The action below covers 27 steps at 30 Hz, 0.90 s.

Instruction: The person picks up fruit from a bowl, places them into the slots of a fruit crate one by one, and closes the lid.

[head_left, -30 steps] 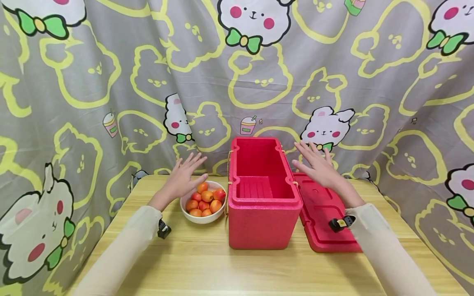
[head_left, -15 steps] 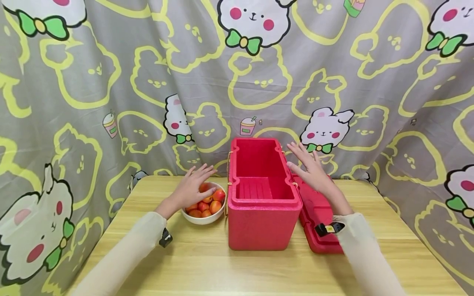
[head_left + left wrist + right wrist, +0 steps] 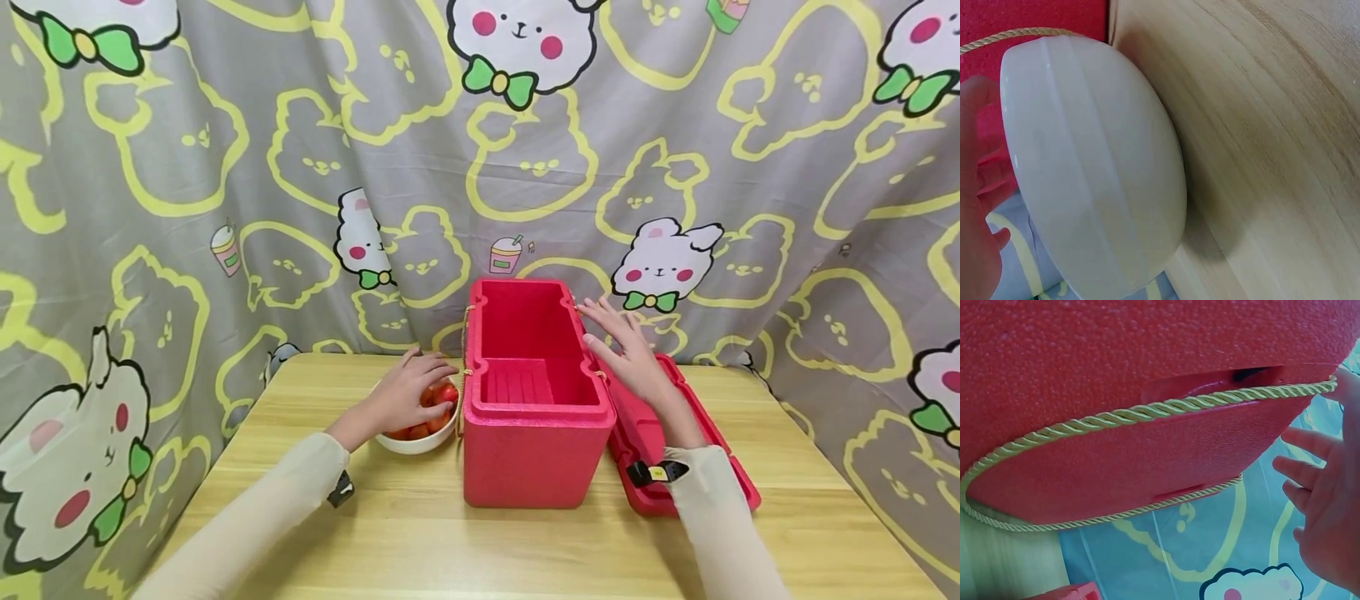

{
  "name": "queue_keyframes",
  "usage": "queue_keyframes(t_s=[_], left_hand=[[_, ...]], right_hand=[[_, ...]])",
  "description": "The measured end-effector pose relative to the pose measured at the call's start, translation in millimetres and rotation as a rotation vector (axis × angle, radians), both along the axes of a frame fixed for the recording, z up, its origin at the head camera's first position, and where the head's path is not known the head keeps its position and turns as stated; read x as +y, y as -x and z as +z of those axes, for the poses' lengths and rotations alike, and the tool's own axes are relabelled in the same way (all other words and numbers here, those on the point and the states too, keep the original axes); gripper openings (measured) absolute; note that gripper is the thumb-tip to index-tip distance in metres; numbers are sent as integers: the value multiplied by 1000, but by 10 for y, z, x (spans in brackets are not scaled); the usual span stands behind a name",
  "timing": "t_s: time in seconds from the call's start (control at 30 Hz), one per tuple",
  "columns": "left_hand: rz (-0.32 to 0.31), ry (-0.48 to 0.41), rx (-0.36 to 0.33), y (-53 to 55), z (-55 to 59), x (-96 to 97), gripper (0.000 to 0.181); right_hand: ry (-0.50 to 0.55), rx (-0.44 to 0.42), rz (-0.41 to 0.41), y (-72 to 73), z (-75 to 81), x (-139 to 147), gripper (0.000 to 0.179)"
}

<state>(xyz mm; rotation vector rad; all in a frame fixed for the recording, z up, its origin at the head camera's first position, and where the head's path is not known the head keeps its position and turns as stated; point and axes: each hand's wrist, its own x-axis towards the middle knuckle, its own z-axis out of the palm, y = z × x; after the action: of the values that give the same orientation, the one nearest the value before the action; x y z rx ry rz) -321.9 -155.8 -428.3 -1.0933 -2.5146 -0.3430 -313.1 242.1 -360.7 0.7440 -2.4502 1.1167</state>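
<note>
Left hand (image 3: 405, 396) above bowl (image 3: 416, 447) of fruit (image 3: 439, 422), near far edge of tabletop (image 3: 525, 550); right hand (image 3: 632, 360) beside box (image 3: 532, 462). Fingers of both loose, grasping nothing. Risk: careless bump could tip bowl, spilling fruit.

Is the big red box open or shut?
Open. The red box has its lid off, lying beside it on the table, and the head view shows right down inside.

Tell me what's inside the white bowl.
Red-orange fruits show in the white bowl. The left grip hides much of the inside from the head view; what lies beneath can't be seen.
</note>
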Motion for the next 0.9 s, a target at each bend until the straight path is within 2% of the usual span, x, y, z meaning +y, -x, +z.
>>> queue_keyframes(t_s=[0.33, 0.63, 0.9], left_hand=[[11, 4, 26, 1, -49, 19, 40], [25, 2, -5, 14, -54, 50, 36], [49, 12, -44, 29, -45, 66, 34]], right_hand=[[32, 40, 6, 19, -93, -27, 54], [56, 32, 6, 20, -144, -38, 52], [40, 34, 1, 11, -125, -59, 54]])
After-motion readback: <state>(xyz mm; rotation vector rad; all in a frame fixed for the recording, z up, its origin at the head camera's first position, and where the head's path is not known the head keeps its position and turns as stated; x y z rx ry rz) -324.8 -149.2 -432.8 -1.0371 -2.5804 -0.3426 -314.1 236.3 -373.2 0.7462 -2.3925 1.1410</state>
